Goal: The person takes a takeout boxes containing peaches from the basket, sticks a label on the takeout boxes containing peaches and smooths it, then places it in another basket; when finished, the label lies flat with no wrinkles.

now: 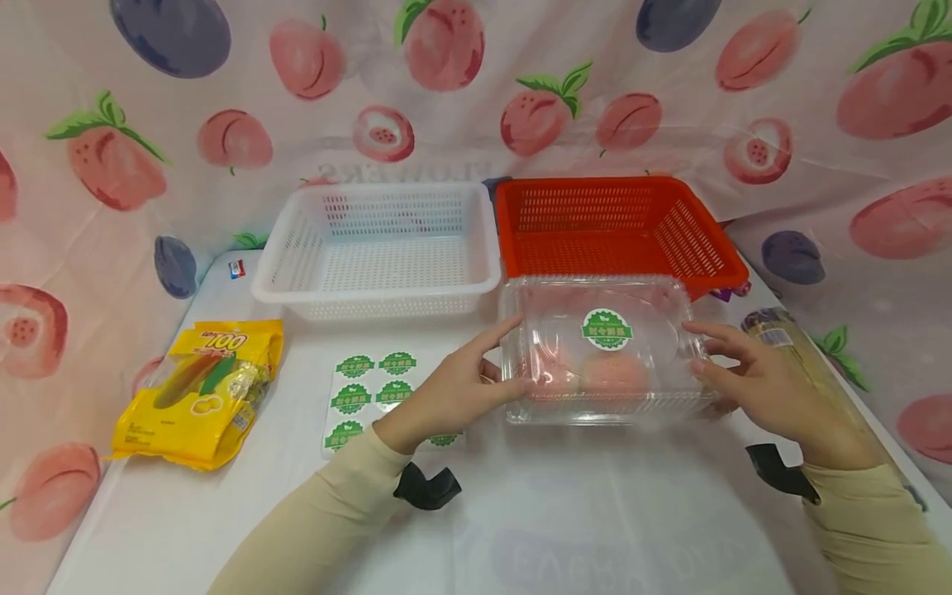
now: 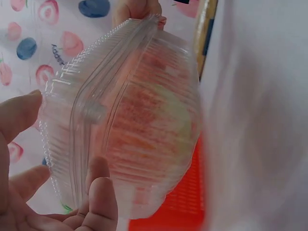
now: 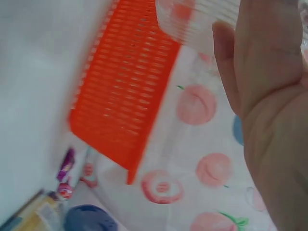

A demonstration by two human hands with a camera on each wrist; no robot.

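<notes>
A clear plastic clamshell box (image 1: 550, 314) with its lid down is held up in front of the red basket by both hands. Peach-like fruits (image 1: 613, 376) show through its front part, and a green and white round sticker (image 1: 606, 330) is on the lid. My left hand (image 1: 468, 376) grips the box's left end, thumb and fingers spread along its side and rim. At the opposite end my right hand (image 1: 759, 380) holds the box, with its lower fingers partly hidden. In the left wrist view, pinkish-red and pale green fruit (image 2: 149, 125) presses near the ribbed wall.
Behind stand a white basket (image 1: 379, 293) and a red basket (image 1: 595, 248). A sheet of green stickers (image 1: 372, 397) lies left of the box. Further left is a yellow snack bag (image 1: 208, 397). Along the right edge lies a long yellowish package (image 1: 811, 364).
</notes>
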